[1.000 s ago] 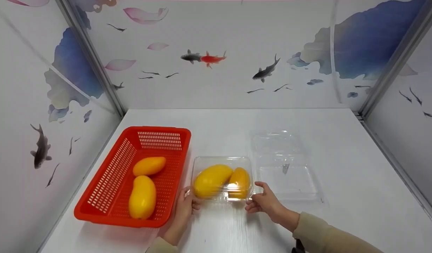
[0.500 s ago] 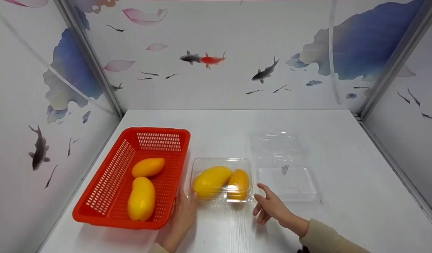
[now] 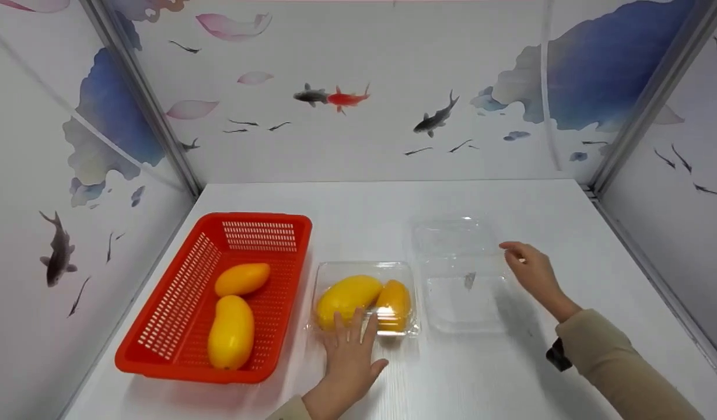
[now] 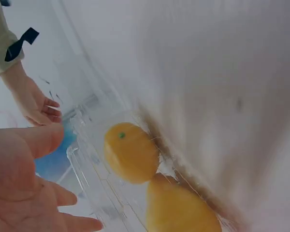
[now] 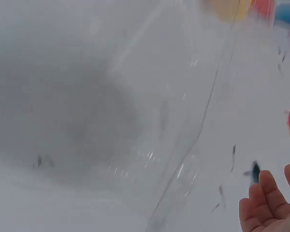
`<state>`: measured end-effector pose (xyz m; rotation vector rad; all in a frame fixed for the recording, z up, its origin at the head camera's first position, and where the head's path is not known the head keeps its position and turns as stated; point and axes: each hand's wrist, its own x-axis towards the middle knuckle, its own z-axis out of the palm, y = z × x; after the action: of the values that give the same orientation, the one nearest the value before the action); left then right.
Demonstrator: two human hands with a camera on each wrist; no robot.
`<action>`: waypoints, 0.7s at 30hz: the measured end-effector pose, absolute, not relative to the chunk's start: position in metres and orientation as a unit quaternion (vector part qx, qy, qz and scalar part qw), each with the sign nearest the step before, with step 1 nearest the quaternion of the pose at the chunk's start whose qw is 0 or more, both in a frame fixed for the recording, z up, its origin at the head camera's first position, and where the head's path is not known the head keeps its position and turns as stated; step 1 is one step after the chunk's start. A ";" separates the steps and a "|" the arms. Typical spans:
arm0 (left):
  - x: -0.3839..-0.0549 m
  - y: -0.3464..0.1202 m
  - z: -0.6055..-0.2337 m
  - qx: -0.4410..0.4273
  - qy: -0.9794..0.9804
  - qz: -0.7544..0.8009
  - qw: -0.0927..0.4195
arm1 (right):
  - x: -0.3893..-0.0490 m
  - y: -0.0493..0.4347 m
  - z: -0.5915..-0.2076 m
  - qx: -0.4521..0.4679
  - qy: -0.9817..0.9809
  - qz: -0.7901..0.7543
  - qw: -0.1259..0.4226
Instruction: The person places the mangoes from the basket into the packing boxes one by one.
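My left hand [image 3: 351, 359], fingers spread, is at the front of a closed clear plastic clamshell box [image 3: 367, 268]; its fingertips overlap the front edge in the head view. Inside lie two yellow mangoes, a larger one [image 3: 347, 296] on the left and a smaller one [image 3: 394, 303] on the right. The left wrist view shows these mangoes [image 4: 131, 153] through the plastic beside straight fingers. My right hand [image 3: 533, 273], loosely bent and holding nothing, hovers by the right side of a second clear clamshell box [image 3: 466, 306], which lies unfolded with its lid toward the back.
On the left stands a red plastic basket [image 3: 195, 376] with two more mangoes, one [image 3: 241, 279] behind the other [image 3: 231, 332]. White panels [image 3: 381, 151] printed with fish enclose the white table [image 3: 358, 201] at the back and sides.
My right hand has left the closed box and moved right and back to the unfolded one. My left hand has shifted from the closed box's left side to its front, fingers spreading.
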<state>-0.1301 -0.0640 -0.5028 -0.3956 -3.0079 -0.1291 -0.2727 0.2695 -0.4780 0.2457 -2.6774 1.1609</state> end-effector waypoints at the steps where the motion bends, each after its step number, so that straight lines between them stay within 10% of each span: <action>1: -0.134 -0.063 -0.502 -0.126 -0.991 -0.035 0.037 | -0.278 0.278 -0.480 0.078 -0.914 0.385 0.107; 21: -0.250 -0.050 -0.491 -0.001 -0.996 -0.011 -0.088 | -0.300 0.307 -0.515 -0.041 -0.863 0.492 -0.106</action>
<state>-0.2501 -0.0502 -0.4910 -0.0038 -3.3173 -0.0371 -0.3002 0.3073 -0.5146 -0.1383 -2.9101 1.6607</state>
